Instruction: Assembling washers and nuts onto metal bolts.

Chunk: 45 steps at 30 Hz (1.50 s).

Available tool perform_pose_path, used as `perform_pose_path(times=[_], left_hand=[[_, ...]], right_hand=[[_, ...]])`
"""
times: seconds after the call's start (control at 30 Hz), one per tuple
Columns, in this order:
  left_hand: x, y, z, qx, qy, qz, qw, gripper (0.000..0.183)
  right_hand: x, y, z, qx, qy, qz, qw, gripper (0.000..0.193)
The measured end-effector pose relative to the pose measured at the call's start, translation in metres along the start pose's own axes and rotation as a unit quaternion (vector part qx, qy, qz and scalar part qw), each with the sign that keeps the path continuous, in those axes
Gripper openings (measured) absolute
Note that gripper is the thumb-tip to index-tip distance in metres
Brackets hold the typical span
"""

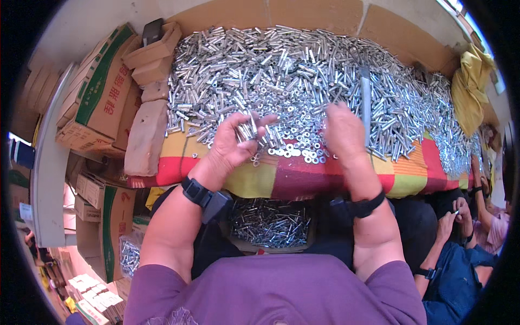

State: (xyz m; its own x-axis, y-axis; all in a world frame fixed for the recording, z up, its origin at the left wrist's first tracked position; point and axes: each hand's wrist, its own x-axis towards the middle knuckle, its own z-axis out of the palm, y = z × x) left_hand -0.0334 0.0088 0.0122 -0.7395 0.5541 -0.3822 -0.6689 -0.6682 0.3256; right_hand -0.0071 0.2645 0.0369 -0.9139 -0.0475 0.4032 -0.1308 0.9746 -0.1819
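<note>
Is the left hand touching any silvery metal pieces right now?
Touching. The head view shows the left hand curled around several silvery metal pieces, which lie directly against it.

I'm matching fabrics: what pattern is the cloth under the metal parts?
The cloth has colour blocks, including red, maroon, yellow-green and orange; head view.

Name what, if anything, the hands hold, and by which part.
The left hand holds several metal pieces, gripped part unclear; with the right hand, I cannot tell.

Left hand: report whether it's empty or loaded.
Loaded: several shiny metal pieces show in the curled left hand. Exactly how many, I cannot tell, as they overlap.
</note>
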Motion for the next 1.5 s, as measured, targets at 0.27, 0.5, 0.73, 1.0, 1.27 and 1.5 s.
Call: perform_pose_path(times=[0.27, 0.5, 0.73, 1.0, 1.27, 1.5], left_hand=[[-0.003, 0.003, -0.013, 0.766, 0.083, 0.386, 0.507, 0.008], [-0.006, -0.011, -0.005, 0.890, 0.052, 0.316, 0.324, 0.007], [-0.016, -0.002, 0.021, 0.401, 0.046, 0.035, 0.914, 0.019], [-0.001, -0.017, 0.009, 0.402, 0.014, 0.035, 0.915, 0.017], [-0.001, -0.021, 0.016, 0.273, 0.034, 0.038, 0.961, 0.016], [-0.003, -0.034, 0.002, 0.118, -0.010, -0.048, 0.992, 0.012]], right_hand=[[-0.010, 0.034, 0.009, -0.016, -0.036, -0.018, 0.999, 0.011], [-0.011, -0.029, 0.022, 0.312, -0.092, 0.030, 0.945, 0.016], [-0.013, -0.045, 0.022, 0.648, -0.035, 0.159, 0.744, 0.009], [-0.008, -0.039, 0.019, 0.664, -0.098, 0.138, 0.728, 0.011], [-0.021, -0.043, 0.019, 0.511, -0.171, 0.041, 0.841, 0.025], [-0.021, -0.049, 0.014, 0.568, -0.203, 0.008, 0.797, 0.028]])
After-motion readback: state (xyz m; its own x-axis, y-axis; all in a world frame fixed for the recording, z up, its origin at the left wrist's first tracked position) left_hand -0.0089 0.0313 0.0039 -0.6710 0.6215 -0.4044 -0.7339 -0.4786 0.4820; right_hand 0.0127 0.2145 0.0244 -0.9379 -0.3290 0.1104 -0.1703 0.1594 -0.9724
